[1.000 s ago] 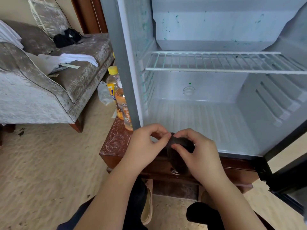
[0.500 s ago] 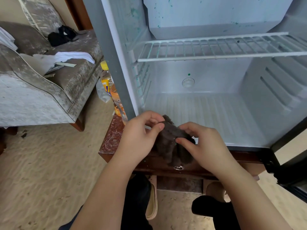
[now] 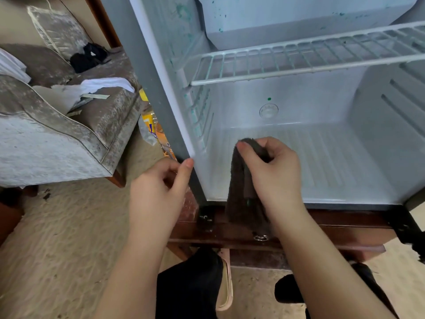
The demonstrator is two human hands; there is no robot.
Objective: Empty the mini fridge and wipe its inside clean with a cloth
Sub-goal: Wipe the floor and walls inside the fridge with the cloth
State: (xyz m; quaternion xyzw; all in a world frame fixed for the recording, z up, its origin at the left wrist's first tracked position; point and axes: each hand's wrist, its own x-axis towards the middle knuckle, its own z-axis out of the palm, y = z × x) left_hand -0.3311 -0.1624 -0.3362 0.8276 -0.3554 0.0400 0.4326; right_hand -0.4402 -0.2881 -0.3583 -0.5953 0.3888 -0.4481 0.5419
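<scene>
I am looking at the dark cloth (image 3: 243, 180), which is hanging in a long fold from the right hand (image 3: 276, 176) over the front lip of the mini fridge (image 3: 379, 139), its upper end lying above the ribbed floor and its tail dangling in front of the wooden cabinet (image 3: 333, 229) beneath. The fridge is standing open with nothing showing on the floor or on the wire shelf (image 3: 299, 58), so I am judging the emptying done and the wiping just beginning. To do it well, I am thinking the cloth wants bunching into a flat pad first, since the loose tail is doing no work, then pressing down and drawing along the ribs from the back wall toward the lip. The green specks (image 3: 181, 12) on the left wall and upper compartment are going to need firmer rubbing. The right hand is gripping the cloth with fingers curled round its upper end and thumb pinching across it, wrist bent forward into the opening. The left hand (image 3: 158, 189) is holding nothing I can see, fingers loosely curled outside the cabinet, thumb tip touching the lower front edge of the left frame, seemingly steadying it. Bottles (image 3: 151, 125) are standing just beside the fridge's outer left side, with a sofa (image 3: 57, 139) farther left.
</scene>
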